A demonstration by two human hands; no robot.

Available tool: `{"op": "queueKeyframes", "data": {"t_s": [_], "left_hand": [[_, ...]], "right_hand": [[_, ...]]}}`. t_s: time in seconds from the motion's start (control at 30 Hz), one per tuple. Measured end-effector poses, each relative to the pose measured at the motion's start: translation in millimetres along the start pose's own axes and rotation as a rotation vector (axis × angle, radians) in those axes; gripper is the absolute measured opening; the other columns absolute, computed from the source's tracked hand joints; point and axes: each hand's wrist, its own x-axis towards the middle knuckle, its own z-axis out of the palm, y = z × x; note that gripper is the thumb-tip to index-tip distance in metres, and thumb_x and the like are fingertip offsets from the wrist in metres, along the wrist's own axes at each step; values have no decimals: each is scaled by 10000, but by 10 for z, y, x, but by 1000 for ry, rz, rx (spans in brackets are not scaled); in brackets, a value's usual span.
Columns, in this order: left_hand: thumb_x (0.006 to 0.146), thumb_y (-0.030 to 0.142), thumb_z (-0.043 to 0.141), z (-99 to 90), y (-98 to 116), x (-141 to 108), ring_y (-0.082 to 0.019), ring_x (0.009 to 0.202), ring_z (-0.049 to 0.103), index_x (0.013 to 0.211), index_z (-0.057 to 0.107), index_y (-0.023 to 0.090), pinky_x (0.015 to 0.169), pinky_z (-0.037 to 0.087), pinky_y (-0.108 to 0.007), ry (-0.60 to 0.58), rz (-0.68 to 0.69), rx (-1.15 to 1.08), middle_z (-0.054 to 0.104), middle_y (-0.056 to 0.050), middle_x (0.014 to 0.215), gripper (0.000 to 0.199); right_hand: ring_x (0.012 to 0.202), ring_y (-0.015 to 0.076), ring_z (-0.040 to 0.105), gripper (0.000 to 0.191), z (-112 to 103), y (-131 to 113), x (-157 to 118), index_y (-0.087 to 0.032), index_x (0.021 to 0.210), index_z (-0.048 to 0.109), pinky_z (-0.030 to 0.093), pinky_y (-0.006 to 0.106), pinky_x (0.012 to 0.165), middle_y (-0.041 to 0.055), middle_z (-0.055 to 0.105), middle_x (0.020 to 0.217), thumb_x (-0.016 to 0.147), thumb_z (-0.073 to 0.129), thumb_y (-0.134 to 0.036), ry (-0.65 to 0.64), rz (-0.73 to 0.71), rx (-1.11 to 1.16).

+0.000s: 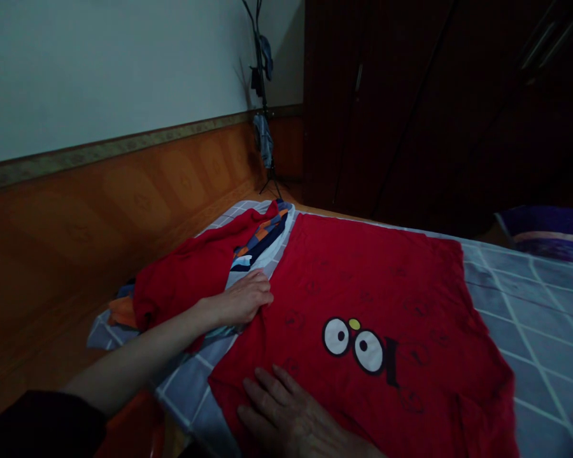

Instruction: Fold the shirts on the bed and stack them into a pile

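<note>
**A:** Where is the red T-shirt (344, 286) placed, and how is it lying?

**B:** It is laid out on a bed (530, 318) with a grey checked cover, spread broadly flat and face up. A cartoon face print (356, 343) with two round white eyes can be seen on its front. No fold can be made out in it.

**A:** How are the grips placed?

**B:** The right grip (286, 413) is pressed flat on the near part of the shirt, open, with its fingers spread and nothing clamped. The left grip (241, 300) is laid on the shirt's far-left edge with its fingers close together. Whether the cloth is pinched there cannot be told.

**A:** What is seen beside the shirt?

**B:** A bunched red garment (186, 273) is heaped just left of the left grip, against a navy and orange striped garment (260, 238). An orange cloth (121, 312) is tucked below them.

**A:** And how much appears done?

**B:** By the look of it, one shirt has been smoothed out, while the neighbouring garments are lying unfolded. Beyond the bed, a wooden wall panel (124, 203) and a coat stand (262, 108) are seen.
</note>
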Motion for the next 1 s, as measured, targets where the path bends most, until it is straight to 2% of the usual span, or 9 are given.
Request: {"op": "queueKeyframes", "data": {"t_s": [0.13, 0.23, 0.3, 0.37, 0.53, 0.63, 0.7, 0.8, 1.0], "left_hand": [[809, 63, 434, -51, -26, 35, -187, 837, 534, 772, 595, 191, 845, 439, -311, -59, 16, 22, 606, -36, 797, 209], [886, 123, 393, 8, -20, 114, -190, 1048, 533, 1081, 582, 169, 950, 403, -316, 18, -7, -16, 609, -82, 1111, 276], [940, 230, 376, 89, -39, 192, -208, 1256, 415, 1295, 459, 146, 1055, 319, -346, 45, -10, -42, 475, -115, 1361, 374], [961, 327, 361, 171, -70, 259, -223, 1358, 289, 1389, 352, 142, 1109, 243, -387, 18, -33, -60, 346, -124, 1470, 467], [970, 446, 308, 226, -52, 275, -209, 1410, 153, 1443, 267, 179, 1145, 141, -415, 29, -106, -99, 248, -95, 1520, 545], [960, 499, 295, 193, 13, 247, -210, 1420, 87, 1465, 204, 195, 1148, 114, -426, -54, -78, -128, 181, -86, 1539, 597], [955, 517, 285, 174, 44, 270, -217, 1422, 59, 1473, 170, 183, 1147, 108, -432, -52, -112, -133, 126, -105, 1546, 627], [932, 577, 283, 178, 57, 389, -240, 1420, -20, 1481, 107, 142, 1144, 93, -436, 18, -168, -136, 9, -144, 1549, 723], [880, 678, 252, 292, -96, 782, -270, 1415, -41, 1476, 108, 96, 1132, 77, -451, -62, -257, -153, 9, -186, 1538, 845]], "right_hand": [[1338, 250, 300, 418, 78, 17, 10, -183, 1398, 343, 323, 418, 1077, 93, 362, 1452, 998, 332, -304, 53, -16, -29], [1312, 240, 353, 370, 110, 13, 24, -192, 1335, 428, 344, 408, 1061, 83, 410, 1423, 1000, 326, -313, 78, -10, -40], [1301, 235, 371, 355, 107, 4, 30, -192, 1304, 458, 345, 403, 1061, 75, 427, 1412, 1001, 322, -316, 78, -1, -46], [1319, 234, 341, 355, 100, -4, 26, -190, 1310, 451, 320, 401, 1078, 73, 400, 1431, 1001, 324, -309, 83, 6, -47], [1360, 242, 251, 399, 110, 2, -13, -175, 1380, 366, 290, 399, 1097, 83, 331, 1470, 1001, 321, -289, 86, -10, -34], [1371, 246, 221, 423, 111, 11, -24, -166, 1402, 330, 280, 412, 1101, 94, 307, 1480, 998, 332, -290, 70, -19, -19], [1366, 249, 236, 425, 99, 9, -19, -167, 1401, 332, 284, 417, 1098, 97, 312, 1478, 997, 336, -301, 61, -23, -16], [1344, 245, 289, 406, 66, -5, -6, -176, 1382, 360, 297, 416, 1091, 93, 338, 1464, 1001, 317, -309, 43, -6, -22], [1325, 246, 326, 389, -8, -24, 20, -176, 1327, 424, 317, 410, 1077, 93, 366, 1447, 1009, 265, -333, 33, -11, -73]]}}
